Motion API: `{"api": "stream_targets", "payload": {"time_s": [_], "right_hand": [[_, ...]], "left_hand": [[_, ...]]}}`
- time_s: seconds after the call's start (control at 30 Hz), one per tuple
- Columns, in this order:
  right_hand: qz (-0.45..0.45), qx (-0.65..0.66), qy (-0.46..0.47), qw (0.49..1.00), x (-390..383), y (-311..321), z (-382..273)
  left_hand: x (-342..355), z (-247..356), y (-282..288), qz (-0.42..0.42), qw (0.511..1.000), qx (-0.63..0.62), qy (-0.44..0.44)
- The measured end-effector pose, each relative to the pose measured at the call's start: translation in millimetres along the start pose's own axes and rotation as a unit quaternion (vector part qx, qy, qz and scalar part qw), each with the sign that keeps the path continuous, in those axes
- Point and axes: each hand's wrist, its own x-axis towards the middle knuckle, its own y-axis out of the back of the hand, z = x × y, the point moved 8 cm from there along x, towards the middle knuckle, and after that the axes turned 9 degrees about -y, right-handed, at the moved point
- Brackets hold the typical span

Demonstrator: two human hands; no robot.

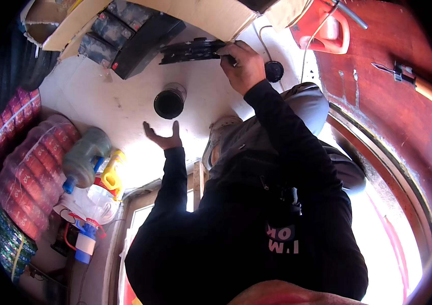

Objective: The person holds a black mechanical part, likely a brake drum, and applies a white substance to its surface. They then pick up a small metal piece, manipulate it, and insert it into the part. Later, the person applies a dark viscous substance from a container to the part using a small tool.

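on the pale floor (116,104), toward 11 o'clock, a can (169,103) stood untouched, the left hand (166,137) near it, fingers spread; toward 12, the right hand (243,65) pinched a black bar (191,53).

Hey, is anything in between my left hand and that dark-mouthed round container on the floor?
Nothing visible stands between your left hand and the container; only pale floor shows in the gap.

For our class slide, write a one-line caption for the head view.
Right hand holding a black object, left hand open near a round, dark-mouthed container on the pale floor.
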Motion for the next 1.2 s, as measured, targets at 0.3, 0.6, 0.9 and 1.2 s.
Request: {"api": "stream_targets", "payload": {"time_s": [0.3, 0.6, 0.9, 1.2], "right_hand": [[0.027, 0.089, -0.058, 0.994, -10, 9, 24], [0.115, 0.221, -0.167, 0.954, -95, 152, 19], [0.184, 0.252, -0.053, 0.949, -174, 285, -81], [0.216, 0.158, 0.048, 0.962, -213, 368, -141]], "left_hand": [[235, 156, -100, -0.337, 0.867, 0.0, -0.367], [174, 265, -71, -0.413, 0.837, -0.04, -0.356], [156, 458, 29, -0.467, 0.76, -0.122, -0.434], [137, 578, 64, -0.394, 0.665, -0.182, -0.607]]}}
